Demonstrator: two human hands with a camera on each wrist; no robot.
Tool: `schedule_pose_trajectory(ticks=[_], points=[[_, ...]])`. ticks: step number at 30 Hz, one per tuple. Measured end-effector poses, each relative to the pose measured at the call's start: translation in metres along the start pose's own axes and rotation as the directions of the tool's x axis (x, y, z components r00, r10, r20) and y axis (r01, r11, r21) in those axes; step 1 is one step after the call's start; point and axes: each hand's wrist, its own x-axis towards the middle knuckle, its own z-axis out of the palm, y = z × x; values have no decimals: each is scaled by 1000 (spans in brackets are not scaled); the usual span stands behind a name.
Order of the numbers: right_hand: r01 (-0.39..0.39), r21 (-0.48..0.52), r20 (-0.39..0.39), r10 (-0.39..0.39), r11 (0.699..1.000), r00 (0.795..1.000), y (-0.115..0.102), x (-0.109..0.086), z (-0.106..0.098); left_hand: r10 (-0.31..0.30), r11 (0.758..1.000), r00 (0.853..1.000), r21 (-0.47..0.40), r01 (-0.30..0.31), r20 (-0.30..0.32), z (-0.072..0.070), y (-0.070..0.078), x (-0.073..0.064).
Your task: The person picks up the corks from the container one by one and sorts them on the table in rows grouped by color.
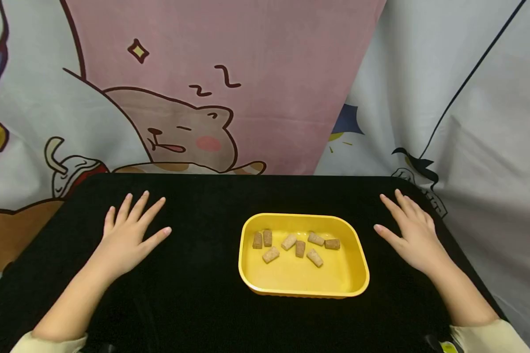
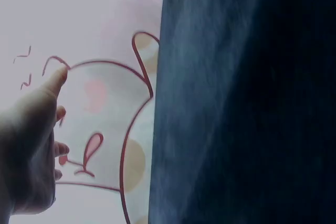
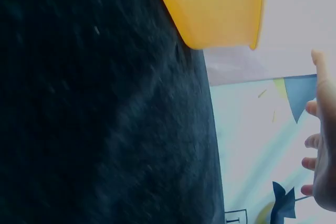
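A yellow plastic basin (image 1: 304, 288) sits on the black cloth-covered table, right of the middle. Several small cork-like cylinders (image 1: 271, 255), some light and some darker brown, lie scattered on its floor toward the back. My left hand (image 1: 125, 240) is spread over the table's left side, fingers straight and holding nothing. On the other side my right hand (image 1: 412, 235) is spread too, nearest to the basin's right end and apart from it. Each wrist view shows its hand with the palm bare; the basin (image 3: 215, 11) appears at the top of the right wrist view.
The black table (image 1: 181, 314) ends at a far edge against a hanging curtain (image 1: 265, 98) printed with a sleeping cartoon animal. A dark and lime-green object (image 1: 448, 347) shows by the right sleeve, partly cut off.
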Motion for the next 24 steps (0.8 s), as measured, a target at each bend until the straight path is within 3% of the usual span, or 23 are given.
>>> schedule_pose_trajectory(ticks=[4, 8, 13, 20, 24], points=[[58, 141, -42, -52, 988, 998, -3, -7, 5, 53, 997, 998, -61, -54, -20, 1, 18, 3], [114, 309, -80, -94, 944, 992, -6, -11, 14, 114, 982, 993, -150, -118, -31, 4, 34, 8], [130, 450, -94, -97, 884, 991, -11, -16, 25, 177, 948, 983, -260, -185, -52, 6, 53, 15], [210, 528, -135, -162, 823, 977, -11, -18, 38, 234, 897, 966, -359, -258, -110, 10, 81, 26], [236, 623, -107, -218, 745, 970, -6, -18, 47, 296, 857, 946, -402, -323, -129, 17, 98, 37]])
